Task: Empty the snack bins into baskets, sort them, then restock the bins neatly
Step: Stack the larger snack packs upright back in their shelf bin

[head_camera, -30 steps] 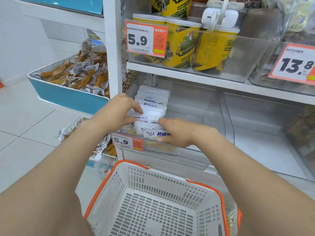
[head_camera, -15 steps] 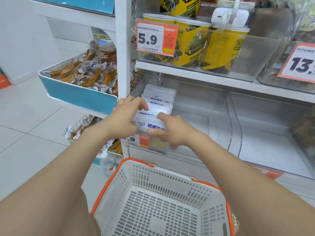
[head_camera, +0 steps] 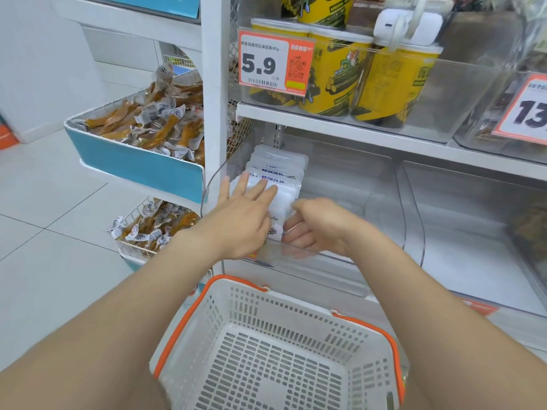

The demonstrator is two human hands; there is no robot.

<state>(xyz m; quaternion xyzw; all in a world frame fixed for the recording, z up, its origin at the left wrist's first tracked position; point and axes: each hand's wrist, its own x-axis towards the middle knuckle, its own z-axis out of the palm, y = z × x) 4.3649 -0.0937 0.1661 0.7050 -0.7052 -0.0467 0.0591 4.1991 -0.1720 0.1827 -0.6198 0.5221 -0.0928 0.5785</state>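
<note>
— The fingers?
— Left hand (head_camera: pixel 242 220) lays them straight and spread on the white packets (head_camera: pixel 278 167); right hand (head_camera: pixel 322 229) curls them round the front ones.
— Packets where?
— Mid-frame, in the clear bin (head_camera: pixel 381 179), above the basket (head_camera: pixel 299 303).

I read 5.9 w/ 90g on orange price tag (head_camera: pixel 275 65), front left of upper clear bin (head_camera: pixel 461 93), 13 on cut-off tag (head_camera: pixel 528 110) at right, print on white packs (head_camera: pixel 279 173) unreadable.
</note>
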